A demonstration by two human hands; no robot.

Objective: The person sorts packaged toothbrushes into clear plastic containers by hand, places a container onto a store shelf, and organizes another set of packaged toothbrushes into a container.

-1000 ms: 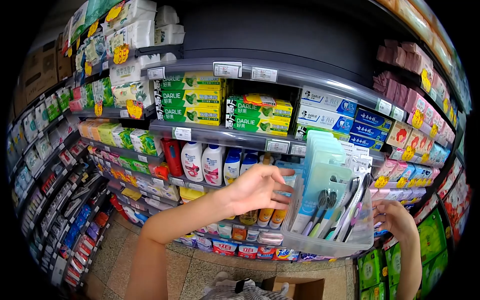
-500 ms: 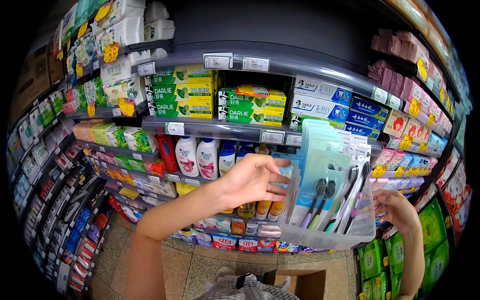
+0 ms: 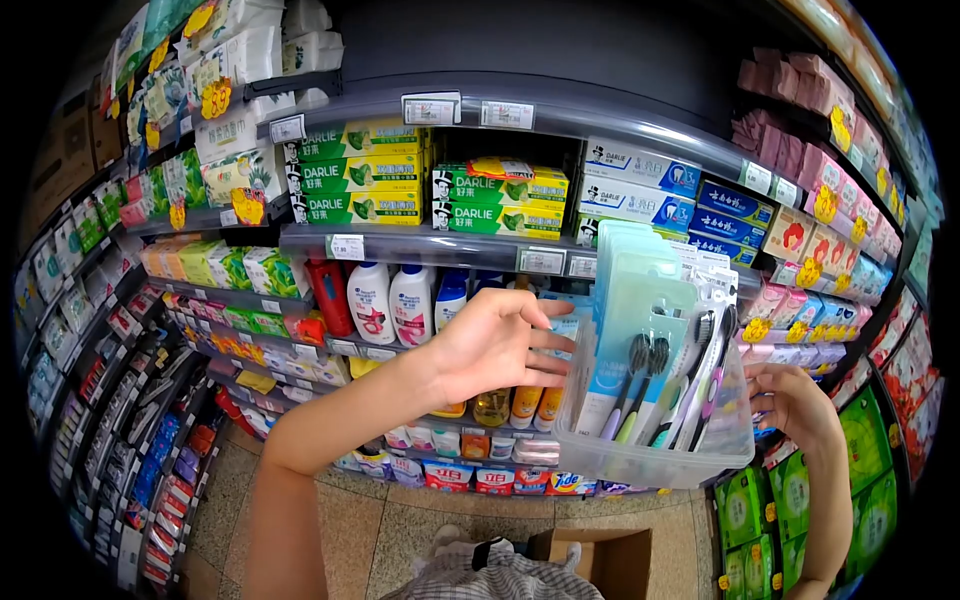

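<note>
In front of the shelves a clear plastic bin [image 3: 650, 458] is held up between my two hands, tilted so that its contents face me. Packaged toothbrushes [image 3: 640, 385] with dark bristles and coloured handles stand inside it, with pale blue-green cards behind them. My left hand [image 3: 505, 343] is at the bin's left wall, fingers stretched toward it and their tips partly hidden at its edge. On the opposite side, my right hand [image 3: 793, 402] has its curled fingers against the right wall.
Toothpaste boxes [image 3: 360, 190] fill the shelf ahead, above shampoo bottles [image 3: 412, 305]. Tissue packs [image 3: 865, 445] are stacked at the right. A cardboard box [image 3: 615, 560] stands open on the floor by my feet. Price tags [image 3: 431, 108] line the shelf edge.
The bin and both hands have shifted very slightly up and left in view. The shelves have shifted a little left too. Both hands keep their places at the bin.
</note>
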